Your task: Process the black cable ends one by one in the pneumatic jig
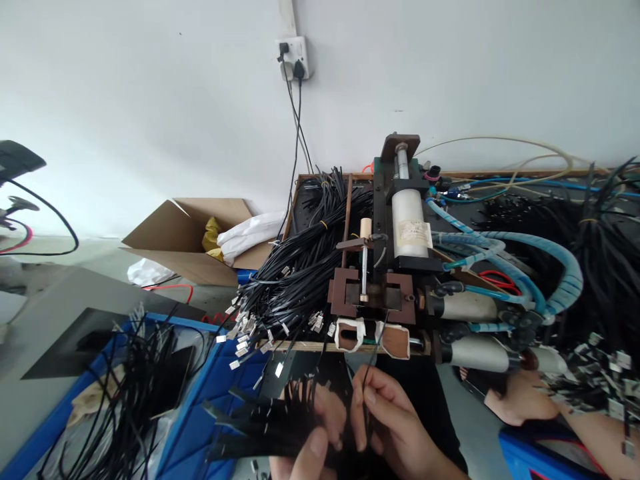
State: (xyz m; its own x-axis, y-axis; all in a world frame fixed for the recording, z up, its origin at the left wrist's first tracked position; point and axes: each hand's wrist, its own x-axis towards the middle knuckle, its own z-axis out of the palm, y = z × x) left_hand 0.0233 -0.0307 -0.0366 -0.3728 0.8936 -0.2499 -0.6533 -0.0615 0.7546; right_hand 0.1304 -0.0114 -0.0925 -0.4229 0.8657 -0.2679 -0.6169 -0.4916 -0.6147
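My left hand [317,420] is closed round a bundle of black cables [265,427] at the bottom of the view, their cut ends fanning out to the left. Beside it, my right hand [393,423] pinches one black cable [367,383] between thumb and fingers. That cable runs upward to the front of a pneumatic press [371,297], between two pads edged with white tape [396,339]. A big pile of black cables with silver metal connectors [300,273] lies on the bench left of the press.
A blue crate [200,407] with more cables stands at lower left. Behind it is an open cardboard box [195,263] with white bags. Blue air hoses [555,267] curve right of the press, near another cable heap [595,240]. Another person's bare skin [525,397] shows at right.
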